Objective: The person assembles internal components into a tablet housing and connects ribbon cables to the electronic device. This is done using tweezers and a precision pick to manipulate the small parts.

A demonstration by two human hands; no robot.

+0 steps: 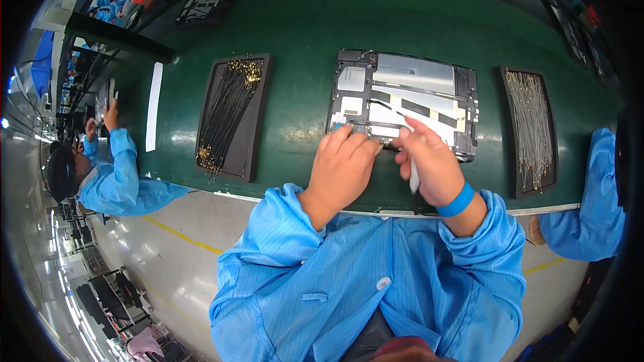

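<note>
An opened tablet (416,104) lies on the green bench in front of me, its silver battery panels, black strips and boards exposed. My left hand (342,164) rests at its near left edge, fingers bent and pressed together. Whatever lies under those fingertips is hidden, apart from a small blue bit beside them. In my right hand (433,164), closed in a pinch over the tablet's near side, are tweezers (414,177) with a pale handle. Their thin, dark bent tip points left over the tablet's middle. A blue band circles my right wrist.
To the left, a dark tray (247,141) holds black cables with gold ends; another tray (551,154) at right holds grey cables. A white strip (154,107) lies farther left. Co-workers' blue sleeves (124,171) flank me on both sides. The bench's near edge (235,196) runs before me.
</note>
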